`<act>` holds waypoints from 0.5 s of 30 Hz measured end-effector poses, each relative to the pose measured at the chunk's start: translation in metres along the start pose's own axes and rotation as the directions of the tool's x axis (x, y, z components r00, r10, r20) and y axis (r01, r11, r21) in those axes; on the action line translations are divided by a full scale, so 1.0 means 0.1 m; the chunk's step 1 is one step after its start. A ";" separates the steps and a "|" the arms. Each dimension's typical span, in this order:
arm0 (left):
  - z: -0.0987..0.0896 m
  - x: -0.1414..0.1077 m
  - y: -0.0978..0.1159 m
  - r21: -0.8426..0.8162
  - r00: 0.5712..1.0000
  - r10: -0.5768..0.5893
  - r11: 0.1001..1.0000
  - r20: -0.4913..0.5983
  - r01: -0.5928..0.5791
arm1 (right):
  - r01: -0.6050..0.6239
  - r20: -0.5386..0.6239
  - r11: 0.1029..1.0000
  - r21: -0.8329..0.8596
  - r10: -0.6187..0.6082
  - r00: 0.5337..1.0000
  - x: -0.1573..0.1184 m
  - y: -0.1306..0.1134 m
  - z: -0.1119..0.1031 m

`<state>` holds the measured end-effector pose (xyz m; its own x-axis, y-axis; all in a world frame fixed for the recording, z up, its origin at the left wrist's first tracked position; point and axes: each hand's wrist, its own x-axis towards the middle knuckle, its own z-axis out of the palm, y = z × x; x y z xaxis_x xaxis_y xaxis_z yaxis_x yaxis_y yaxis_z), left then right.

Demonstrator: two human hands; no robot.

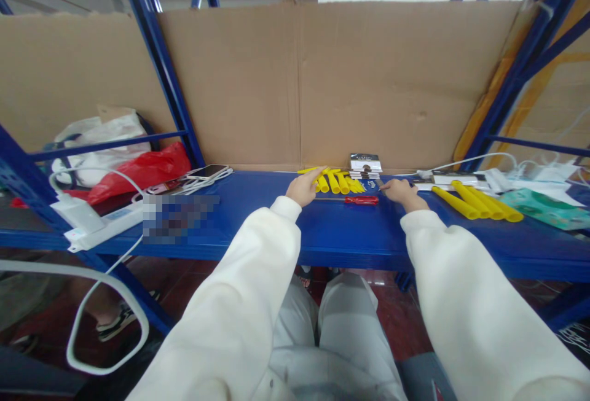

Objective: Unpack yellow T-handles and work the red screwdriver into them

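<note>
Two cream sleeves (pixel 239 278) reach forward over grey trousers (pixel 350 315), their upper parts nearest the camera. Just beyond the knees runs the front edge of the blue table (pixel 350 258); both forearms pass over it, with a stretch of blue surface between them. At the left, a white power strip (pixel 106 227) sits by that edge, and blue tabletop shows between it and the left sleeve.

Farther in, a red-handled screwdriver (pixel 362 200) lies crosswise between the hands. The left hand (pixel 304 186) is at the left end of a group of yellow tubes (pixel 332 182), fingers stretched forward; whether it grips one I cannot tell. The right hand (pixel 402 194) has its fingers bent inward, near a small blue-and-white item (pixel 370 185); what they hold, if anything, is too small to tell. To its right, four larger yellow tubes (pixel 479 201) lie side by side, next to a green packet (pixel 548 207).

Behind the work, small black-and-white boxes (pixel 365 163) are stacked, contents hidden. A red bag (pixel 142 171) slumps at far left, its inside unseen. Upright cardboard (pixel 369 81) bounds the back edge.
</note>
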<state>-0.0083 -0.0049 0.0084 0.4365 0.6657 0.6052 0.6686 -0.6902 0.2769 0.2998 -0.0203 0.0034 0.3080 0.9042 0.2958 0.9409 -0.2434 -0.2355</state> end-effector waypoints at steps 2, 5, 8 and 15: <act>0.00 0.00 0.00 0.018 1.000 -0.001 1.000 0.009 0.001 | -0.030 0.106 0.999 -0.023 0.033 0.994 -0.01 -0.03 0.00; 0.00 0.00 0.02 0.046 0.999 0.001 0.999 0.039 -0.003 | -0.046 0.176 0.998 -0.045 0.053 0.983 -0.04 -0.06 -0.01; 0.00 -0.01 0.06 0.071 0.995 0.042 0.996 0.089 -0.049 | -0.031 0.175 0.998 -0.049 0.039 0.984 -0.05 -0.08 -0.03; 0.02 -0.04 0.22 0.199 0.972 0.069 0.973 0.222 -0.115 | 0.003 0.169 0.997 -0.079 0.011 0.985 -0.03 -0.07 0.02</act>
<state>0.0054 -0.0222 0.0108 0.6046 0.6629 0.4416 0.7207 -0.6914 0.0513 0.2915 -0.0203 0.0021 0.2897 0.9480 0.1322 0.9500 -0.2679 -0.1604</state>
